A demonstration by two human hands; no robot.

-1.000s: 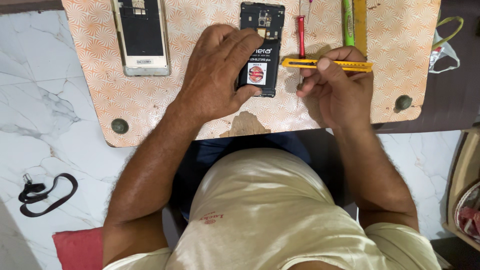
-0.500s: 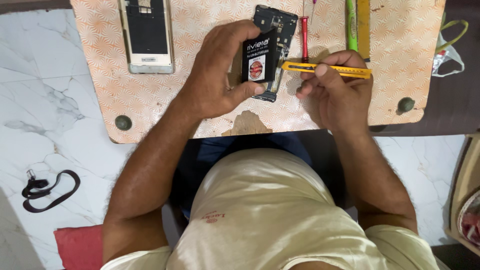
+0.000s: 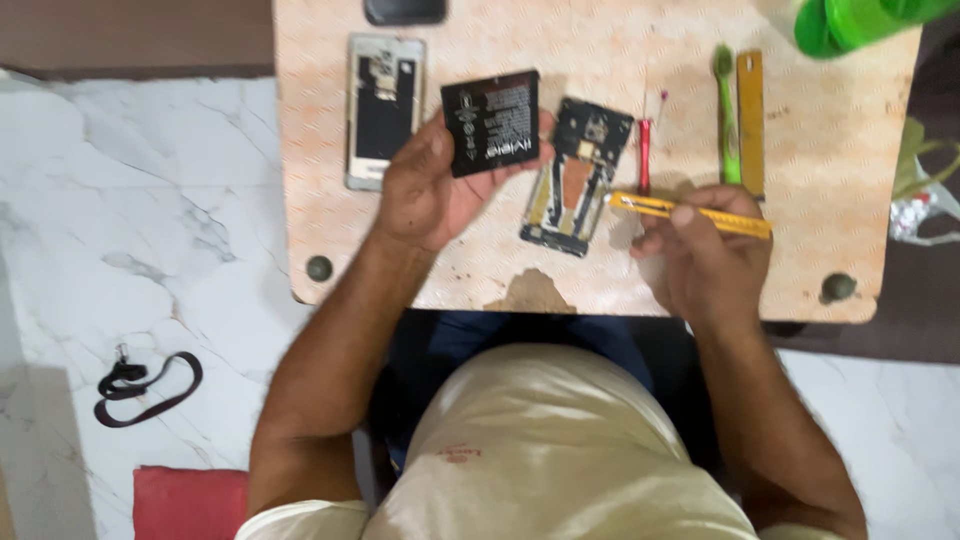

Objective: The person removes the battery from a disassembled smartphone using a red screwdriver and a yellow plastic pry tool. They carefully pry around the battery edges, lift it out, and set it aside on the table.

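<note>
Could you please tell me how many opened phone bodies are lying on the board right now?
2: a white phone body left of the left hand, a dark phone body between both hands. A dark device at the top edge is unclear.

The tabletop [image 3: 480, 280] is pale orange with a fine wavy pattern. The battery [image 3: 494, 122] is black with small white print. The open phone [image 3: 577, 175] is dark inside, with an orange-brown patch and yellowish edges. The phone frame [image 3: 384, 108] is silver with a black inside. The cutter [image 3: 690, 212] is yellow, the screwdriver [image 3: 644, 155] is red, and the brush [image 3: 727, 115] is green. The floor [image 3: 140, 250] is white marble with grey veins. The strap [image 3: 145, 388] is black.
</note>
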